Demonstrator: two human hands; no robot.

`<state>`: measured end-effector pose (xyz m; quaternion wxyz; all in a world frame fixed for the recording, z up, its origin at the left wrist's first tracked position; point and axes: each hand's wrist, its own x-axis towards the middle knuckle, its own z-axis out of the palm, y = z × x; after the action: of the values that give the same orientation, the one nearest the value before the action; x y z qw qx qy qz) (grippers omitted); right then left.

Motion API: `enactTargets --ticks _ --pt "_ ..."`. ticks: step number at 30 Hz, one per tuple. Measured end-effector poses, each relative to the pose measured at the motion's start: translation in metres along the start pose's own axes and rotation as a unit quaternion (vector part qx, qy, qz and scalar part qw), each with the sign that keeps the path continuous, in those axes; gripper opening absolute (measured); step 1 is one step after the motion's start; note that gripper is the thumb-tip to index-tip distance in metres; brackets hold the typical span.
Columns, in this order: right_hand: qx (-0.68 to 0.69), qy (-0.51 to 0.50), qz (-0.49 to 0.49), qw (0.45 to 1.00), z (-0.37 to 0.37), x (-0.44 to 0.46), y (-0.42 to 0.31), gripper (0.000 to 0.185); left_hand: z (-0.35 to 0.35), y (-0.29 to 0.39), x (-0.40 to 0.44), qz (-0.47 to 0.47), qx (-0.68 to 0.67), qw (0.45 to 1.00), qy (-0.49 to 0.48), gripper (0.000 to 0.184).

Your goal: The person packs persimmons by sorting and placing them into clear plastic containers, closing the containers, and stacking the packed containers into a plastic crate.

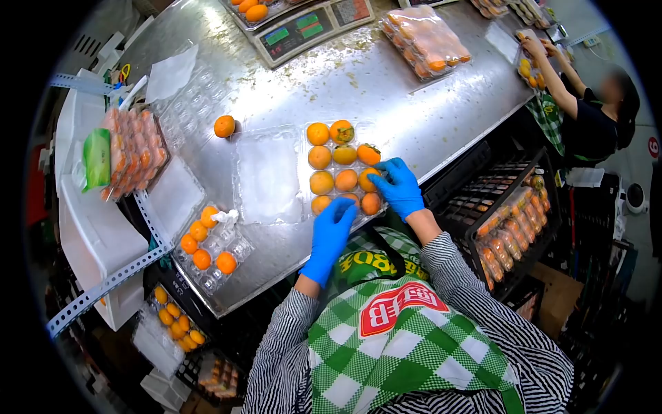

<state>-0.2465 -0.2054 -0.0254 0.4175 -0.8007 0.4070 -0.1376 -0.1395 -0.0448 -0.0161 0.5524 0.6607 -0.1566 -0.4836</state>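
Right now, the person's checkered apron (414, 345) is hanging just beside the table edge, and both gloved hands are working apart from each other over the open clear tray (305, 165) of orange fruit (345, 180). The left hand (331, 231) is reaching over the near row with its fingers bent, hiding part of the fruit there; whether it is gripping any, I cannot tell. The right hand (400, 188) is touching a fruit at the tray's right side, thumb and fingers close around it, though how firmly is not showing.

The tray is lying near the table's edge, so a sideways push could be sending it, or a fruit, over. Hard fingertip pressure could be bruising the fruit, and pieces sitting high could be catching under the lid (269, 172), which is lying open on the left.

Beyond the lid, a single loose fruit (224, 126) is resting on the metal table (427, 103); a knock could be setting it rolling. A partly filled tray (222, 234) is occupying the left corner, and stacked packs (138, 145) are crowding that side. Farther off, a scale (279, 54) and a large pack (424, 41) are taking up the far side, while a co-worker (583, 117) is standing well apart.
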Motion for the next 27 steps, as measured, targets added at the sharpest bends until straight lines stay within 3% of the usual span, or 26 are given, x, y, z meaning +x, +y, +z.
enactTargets --ticks 3,10,13,14,17,20,23,24,27 --pt "0.061 0.056 -0.005 0.997 -0.005 0.000 0.000 0.028 -0.012 0.001 -0.005 -0.014 -0.030 0.999 0.028 0.023" --pt "-0.108 -0.041 -0.086 0.990 0.000 -0.054 -0.020 0.050 -0.037 0.000 -0.020 -0.026 -0.055 0.995 0.085 0.022" --pt "-0.079 -0.052 -0.042 0.995 0.011 -0.059 -0.010 0.052 -0.040 0.000 -0.026 -0.020 -0.048 0.995 0.085 0.022" --pt "-0.080 -0.026 -0.090 0.992 0.012 -0.058 -0.005 0.049 -0.040 0.001 -0.028 -0.018 -0.047 0.995 0.083 0.022" --pt "0.064 -0.063 0.057 0.994 0.008 -0.063 -0.007 0.044 -0.040 0.000 -0.031 -0.031 -0.067 0.994 0.079 0.020" --pt "0.384 -0.089 0.167 0.904 0.005 -0.062 0.009 0.040 -0.040 -0.007 -0.033 -0.039 -0.084 0.995 0.035 0.029" --pt "0.618 -0.177 0.240 0.727 -0.006 -0.064 -0.025 0.041 -0.024 0.005 -0.040 0.036 -0.003 0.999 0.010 0.041" --pt "0.662 -0.217 0.240 0.676 -0.003 -0.070 -0.020 0.048 -0.023 0.007 -0.042 0.062 0.012 0.998 -0.010 0.052" --pt "0.695 -0.215 0.276 0.629 0.004 -0.076 -0.067 0.053 -0.013 0.028 -0.051 0.165 0.049 0.985 0.004 0.058"
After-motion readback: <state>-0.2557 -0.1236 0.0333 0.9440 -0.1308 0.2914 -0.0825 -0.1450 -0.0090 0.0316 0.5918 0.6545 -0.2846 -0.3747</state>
